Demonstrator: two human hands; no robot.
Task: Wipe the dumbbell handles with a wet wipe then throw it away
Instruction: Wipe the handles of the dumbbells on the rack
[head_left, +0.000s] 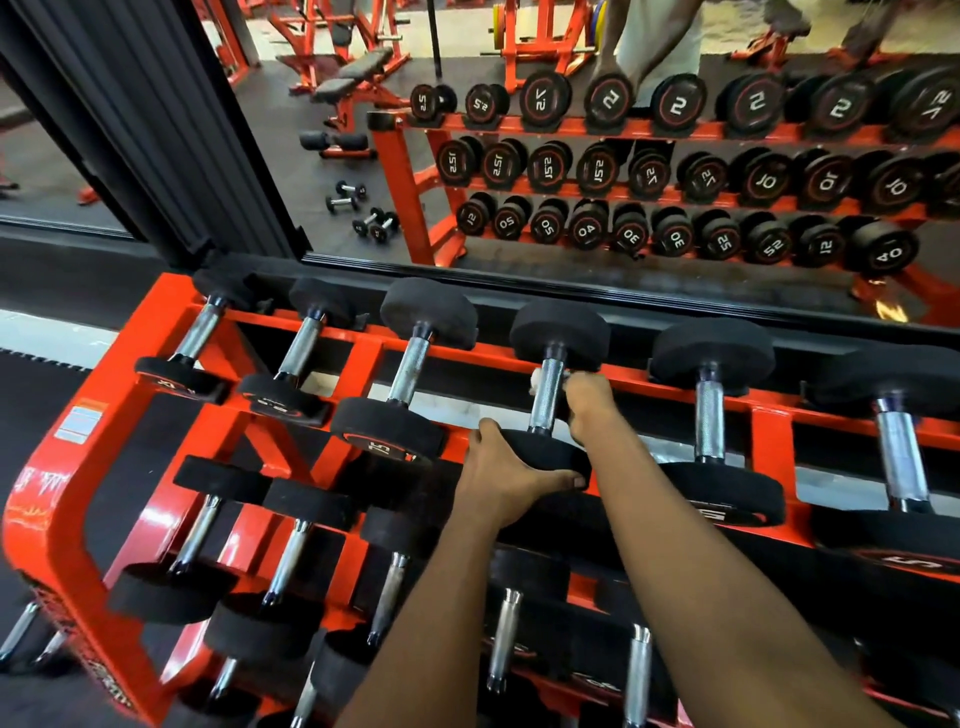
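A black dumbbell with a chrome knurled handle (546, 397) lies on the top tier of the orange rack (78, 499), fourth from the left. My left hand (501, 475) grips its near head (545, 453) from the left and below. My right hand (589, 400) is curled around the handle's right side, holding a white wet wipe (535, 382) that shows at the handle's left and above my fingers. Most of the wipe is hidden by the handle and my hand.
More dumbbells (410, 364) fill the top tier to both sides, and further ones lie on the lower tiers (291, 551). A wall mirror (571, 156) just behind the rack reflects the rack, benches and loose dumbbells on the floor. A black pillar (156, 130) stands at the left.
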